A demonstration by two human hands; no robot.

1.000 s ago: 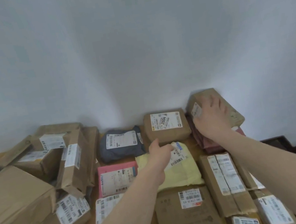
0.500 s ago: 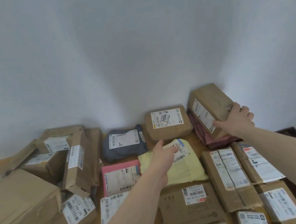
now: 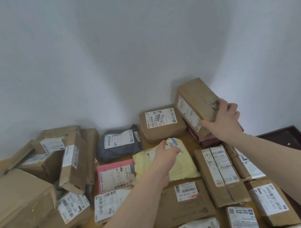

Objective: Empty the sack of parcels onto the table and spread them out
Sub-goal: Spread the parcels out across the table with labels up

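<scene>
Many labelled parcels cover the wooden table (image 3: 188, 141). My right hand (image 3: 221, 120) grips the near end of a long brown parcel (image 3: 195, 102), tilted up against the wall at the far right, above a dark red packet (image 3: 207, 140). My left hand (image 3: 164, 157) rests on a pale yellow soft packet (image 3: 181, 166) in the middle, fingers curled over its label; whether it grips the packet is unclear. A grey packet (image 3: 119, 144), a pink packet (image 3: 116, 174) and a brown box marked 2004 (image 3: 162, 125) lie around it. No sack is in view.
A heap of brown cartons (image 3: 18, 203) is piled at the left, some leaning on each other. Flat parcels (image 3: 220, 173) lie side by side along the right edge. The white wall (image 3: 135, 47) stands right behind the table. Dark furniture (image 3: 297, 138) is at the right.
My right hand has shifted from on top of the long brown parcel to its near end and lifted it, tilting it higher. The left hand has stayed on the yellow packet.
</scene>
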